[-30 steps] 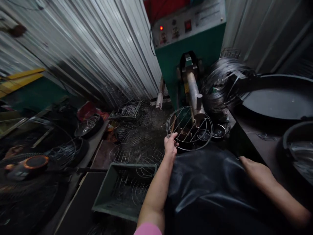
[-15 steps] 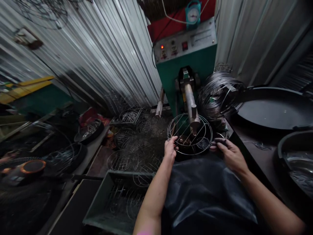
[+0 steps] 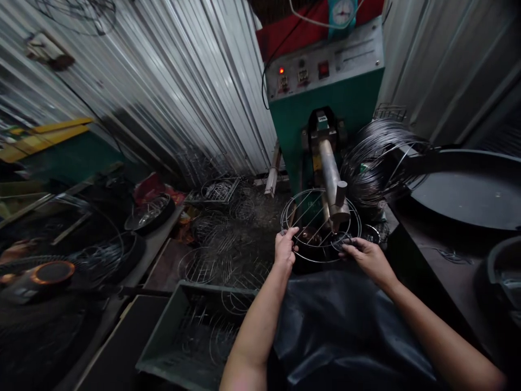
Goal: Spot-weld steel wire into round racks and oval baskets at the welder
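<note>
A round wire rack (image 3: 311,213) with straight cross bars lies under the metal arm (image 3: 330,168) of a green machine (image 3: 321,95). My left hand (image 3: 286,248) pinches the rack's near left rim. At the right side of the rim, my right hand (image 3: 366,258) has its thumb and fingers together on a small dark wire piece (image 3: 341,241), close below the electrode tip. Its fingertips are dark, and the exact contact between that piece and the rack is hard to see.
A grey-green crate (image 3: 163,326) with wire parts stands at lower left. Loose wire racks (image 3: 222,233) pile up beyond it. Right of the machine are a wire coil (image 3: 378,157) and a large dark pan (image 3: 472,195). Another person's hand (image 3: 18,252) shows at far left.
My right hand has moved left and inward with the small wire piece, closer to the electrode tip. The view has shifted, so the machine appears farther right. My left hand still holds the rim.
</note>
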